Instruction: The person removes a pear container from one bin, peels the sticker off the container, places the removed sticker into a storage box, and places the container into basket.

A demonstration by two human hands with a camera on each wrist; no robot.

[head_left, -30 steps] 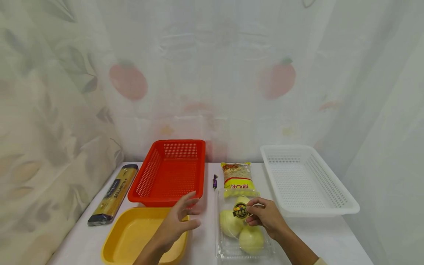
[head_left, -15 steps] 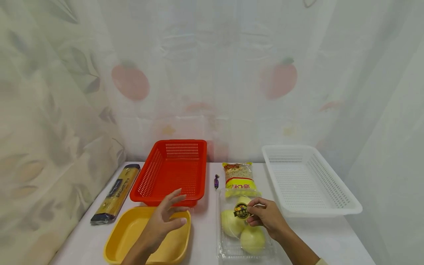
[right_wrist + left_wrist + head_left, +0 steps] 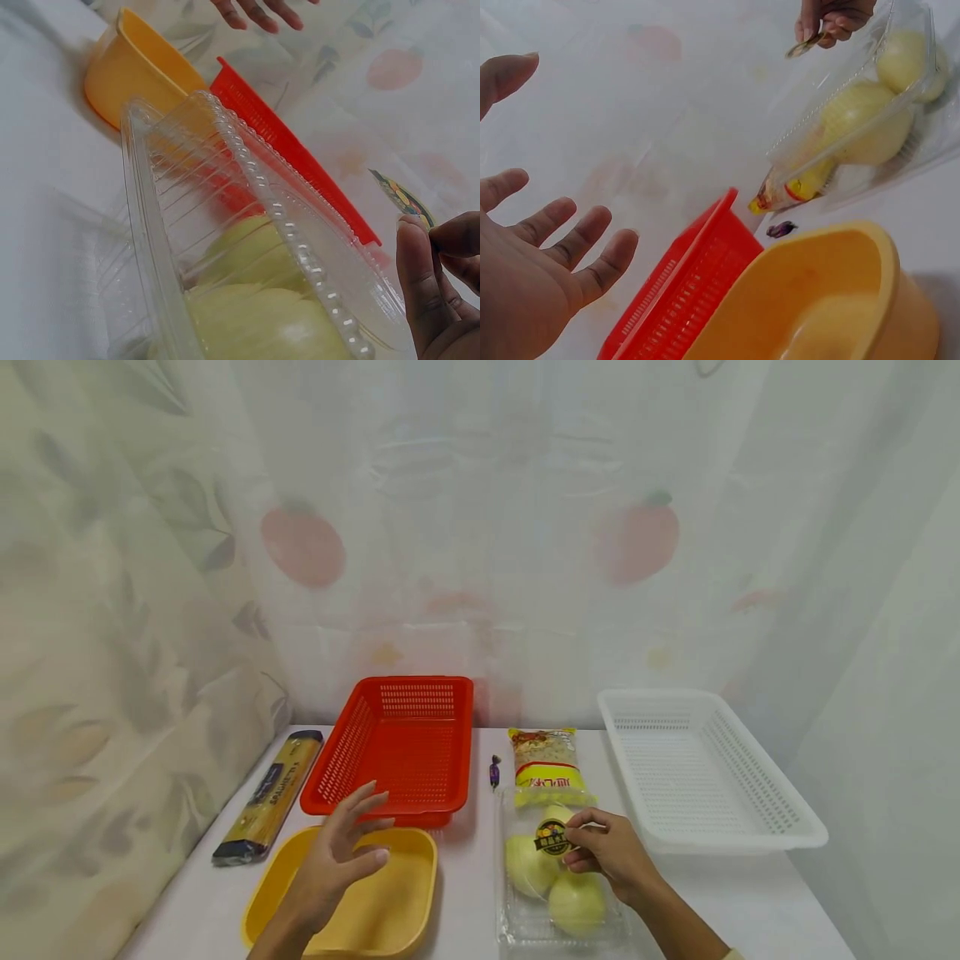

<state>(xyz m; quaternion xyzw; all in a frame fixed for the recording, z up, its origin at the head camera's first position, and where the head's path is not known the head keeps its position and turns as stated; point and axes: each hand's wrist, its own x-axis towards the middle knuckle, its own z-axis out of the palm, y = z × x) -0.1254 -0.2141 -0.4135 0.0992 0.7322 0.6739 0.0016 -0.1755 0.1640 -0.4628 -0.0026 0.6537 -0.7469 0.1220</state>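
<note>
My right hand [image 3: 611, 856] pinches a dark round sticker [image 3: 552, 837] with fruit pictures between thumb and fingers. In the right wrist view the sticker [image 3: 403, 196] stands tilted, seen nearly edge-on and clear of the box. Under it on the table lies a clear plastic clamshell box [image 3: 508, 922] with pale green round fruits [image 3: 576, 903] inside; its lid is down. Over the yellow basin [image 3: 408, 893] my left hand [image 3: 333, 868] hovers with fingers spread, holding nothing. The left wrist view shows that hand's palm [image 3: 525, 292] bare.
Behind the basin sits a red basket [image 3: 405, 760], with a spaghetti pack [image 3: 273, 797] to its left. A small purple-wrapped candy [image 3: 495, 772] and a yellow food packet [image 3: 546, 756] lie beyond the box. The white basket [image 3: 697, 768] stands at right. Curtains hang behind.
My left hand has moved left, from near the basin's right side to over its middle. The right hand keeps its pinch on the sticker. The whole view has shifted slightly.
</note>
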